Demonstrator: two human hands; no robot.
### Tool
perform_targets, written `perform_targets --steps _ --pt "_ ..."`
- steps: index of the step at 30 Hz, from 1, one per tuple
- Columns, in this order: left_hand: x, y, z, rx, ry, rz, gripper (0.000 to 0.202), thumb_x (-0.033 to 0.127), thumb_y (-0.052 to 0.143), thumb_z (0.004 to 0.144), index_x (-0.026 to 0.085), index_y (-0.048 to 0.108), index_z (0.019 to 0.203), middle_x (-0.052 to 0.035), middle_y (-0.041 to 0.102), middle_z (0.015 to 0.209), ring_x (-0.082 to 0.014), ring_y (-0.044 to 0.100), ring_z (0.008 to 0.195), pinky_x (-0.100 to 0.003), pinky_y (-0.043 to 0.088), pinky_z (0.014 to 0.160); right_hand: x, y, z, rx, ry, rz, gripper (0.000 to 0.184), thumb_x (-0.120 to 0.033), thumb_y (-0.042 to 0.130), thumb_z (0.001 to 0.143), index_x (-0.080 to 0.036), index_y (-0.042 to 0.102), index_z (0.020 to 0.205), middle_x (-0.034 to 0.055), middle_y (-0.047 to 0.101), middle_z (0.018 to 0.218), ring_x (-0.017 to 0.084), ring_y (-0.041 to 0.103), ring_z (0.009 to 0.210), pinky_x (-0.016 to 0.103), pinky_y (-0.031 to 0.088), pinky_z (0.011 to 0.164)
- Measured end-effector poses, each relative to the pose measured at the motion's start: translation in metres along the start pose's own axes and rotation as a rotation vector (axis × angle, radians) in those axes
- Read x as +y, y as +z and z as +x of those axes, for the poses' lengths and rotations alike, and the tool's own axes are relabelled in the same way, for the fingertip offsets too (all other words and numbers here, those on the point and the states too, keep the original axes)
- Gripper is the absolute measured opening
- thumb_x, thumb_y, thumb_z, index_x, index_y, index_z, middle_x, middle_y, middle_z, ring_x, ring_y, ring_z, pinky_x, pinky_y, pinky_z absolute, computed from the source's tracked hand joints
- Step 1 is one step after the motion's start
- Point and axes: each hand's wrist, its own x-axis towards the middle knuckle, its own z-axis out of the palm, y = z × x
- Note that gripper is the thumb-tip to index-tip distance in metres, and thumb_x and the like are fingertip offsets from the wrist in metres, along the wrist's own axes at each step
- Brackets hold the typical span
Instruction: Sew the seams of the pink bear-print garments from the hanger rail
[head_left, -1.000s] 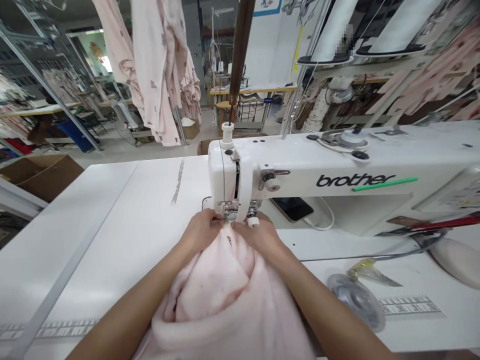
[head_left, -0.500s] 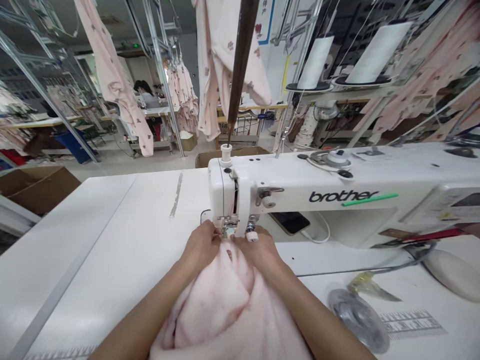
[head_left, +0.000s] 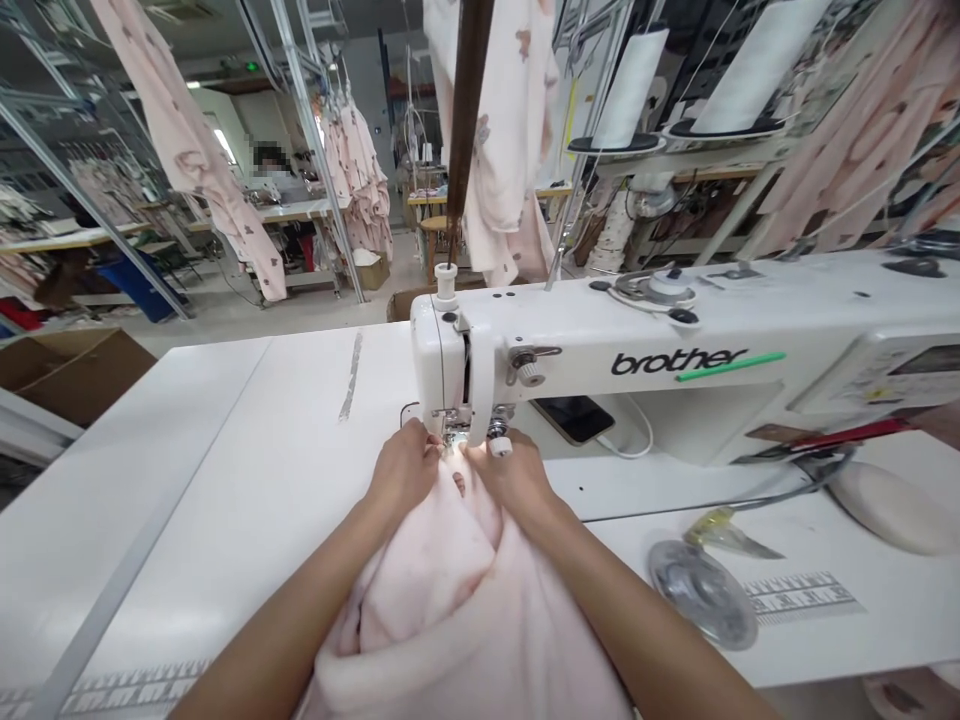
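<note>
The left hand [head_left: 403, 470] and right hand [head_left: 514, 478] sit just apart, both pinching bunched pale pink fleece [head_left: 442, 590] on the desk [head_left: 187, 480]. Before them stands a white "brother" sewing machine [head_left: 637, 345]; the fleece's long run points forward, its far end at the presser foot [head_left: 454, 425].

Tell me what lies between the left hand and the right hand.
In the head view, a fold of pale pink fleece lies between the left hand and the right hand, with the sewing machine's presser foot just ahead of it.
</note>
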Motion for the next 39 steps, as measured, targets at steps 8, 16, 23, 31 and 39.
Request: perform_targets --steps 8,16,23,31,39 --pt "-0.002 0.003 0.003 0.034 0.01 0.026 0.014 0.011 0.042 0.078 0.015 0.053 0.086 -0.0068 0.06 0.087 -0.0217 0.058 0.083 -0.028 0.039 0.066 0.0 0.003 0.003 0.026 -0.014 -0.001 0.017 -0.028 0.05 0.08 -0.016 0.061 0.075 0.0067 0.064 0.077 0.018 0.056 0.065 0.024 0.034 0.054" --pt "-0.002 0.0 0.004 0.034 0.037 -0.005 0.015 0.016 0.041 0.081 0.016 0.055 0.087 -0.0069 0.06 0.089 -0.0217 0.058 0.083 -0.028 0.041 0.067 0.001 0.007 0.004 0.03 -0.032 0.031 0.015 -0.023 0.049 0.08 -0.014 0.06 0.073 0.0095 0.064 0.079 0.022 0.057 0.072 0.027 0.035 0.057" --pt "-0.007 -0.003 0.006 0.036 0.061 -0.049 0.02 0.015 0.042 0.077 0.018 0.057 0.091 -0.0051 0.061 0.091 -0.0206 0.057 0.085 -0.029 0.042 0.071 0.014 -0.007 -0.003 -0.019 -0.169 0.191 0.027 -0.038 0.041 0.086 -0.018 0.056 0.094 0.0057 0.064 0.084 0.02 0.058 0.075 0.025 0.039 0.062" --pt "-0.012 0.0 0.009 0.048 0.111 -0.111 0.025 0.014 0.043 0.076 0.018 0.059 0.094 -0.0057 0.062 0.098 -0.0213 0.058 0.091 -0.029 0.043 0.076 0.02 -0.006 -0.001 -0.031 -0.202 0.232 0.029 -0.034 0.029 0.086 -0.016 0.049 0.094 0.0094 0.061 0.086 0.023 0.054 0.078 0.029 0.037 0.067" --pt "-0.013 -0.001 0.008 0.019 0.114 -0.119 0.025 0.014 0.042 0.076 0.017 0.059 0.093 -0.0063 0.062 0.097 -0.0215 0.057 0.093 -0.029 0.043 0.077 0.018 -0.008 -0.002 -0.038 -0.177 0.264 0.02 -0.032 0.032 0.084 -0.018 0.047 0.085 0.0065 0.06 0.081 0.021 0.053 0.074 0.027 0.035 0.064"
